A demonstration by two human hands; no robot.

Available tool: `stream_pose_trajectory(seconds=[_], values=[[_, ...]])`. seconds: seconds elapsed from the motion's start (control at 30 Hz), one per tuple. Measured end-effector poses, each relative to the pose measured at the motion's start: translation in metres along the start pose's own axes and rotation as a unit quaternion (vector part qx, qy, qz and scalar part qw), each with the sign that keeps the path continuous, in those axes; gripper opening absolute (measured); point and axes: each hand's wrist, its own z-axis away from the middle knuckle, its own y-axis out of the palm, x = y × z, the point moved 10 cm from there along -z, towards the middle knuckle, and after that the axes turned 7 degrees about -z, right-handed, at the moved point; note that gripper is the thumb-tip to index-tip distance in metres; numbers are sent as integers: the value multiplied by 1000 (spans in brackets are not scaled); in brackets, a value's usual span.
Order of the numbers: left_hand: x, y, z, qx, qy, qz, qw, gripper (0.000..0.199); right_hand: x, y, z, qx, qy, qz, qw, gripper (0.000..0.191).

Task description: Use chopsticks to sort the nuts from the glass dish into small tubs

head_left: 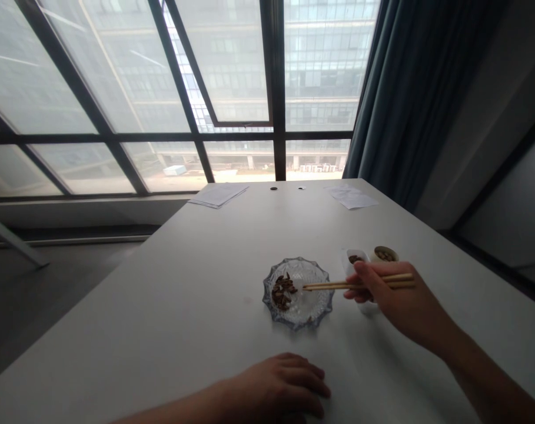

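Note:
My right hand (395,294) is closed around a pair of wooden chopsticks (333,285), whose tips are over the middle of a clear glass dish (311,274). Small brown pieces (283,292) lie in a heap on the dish's left side. Whether the tips pinch anything is too small to tell. Behind my right hand stand a white container (349,253) with dark pieces inside and a round cup (385,254) holding brownish pieces; the hand partly hides both. My left hand (289,383) rests on the table in front of the dish, its fingers slightly spread and holding nothing.
The white table (183,294) reaches towards large windows. A stack of papers (218,194) lies at its far left corner, loose sheets (352,196) at the far right. Two small round holes are near the far edge. A dark blue curtain (404,106) hangs at the right.

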Motion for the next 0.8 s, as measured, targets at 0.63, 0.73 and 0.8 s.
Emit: stream_pose_trajectory(seconds=[0.63,0.73,0.8], values=[[-12,-14,-6,15,-30,-5,999,25,13,-113,-30,-206,-80,57,974,50],[-10,-10,-7,4,-41,-18,999,24,21,-108,-23,-213,-88,43,972,50],[-7,-4,-6,0,-46,-36,998,25,21,-101,-21,-204,-91,34,974,48]])
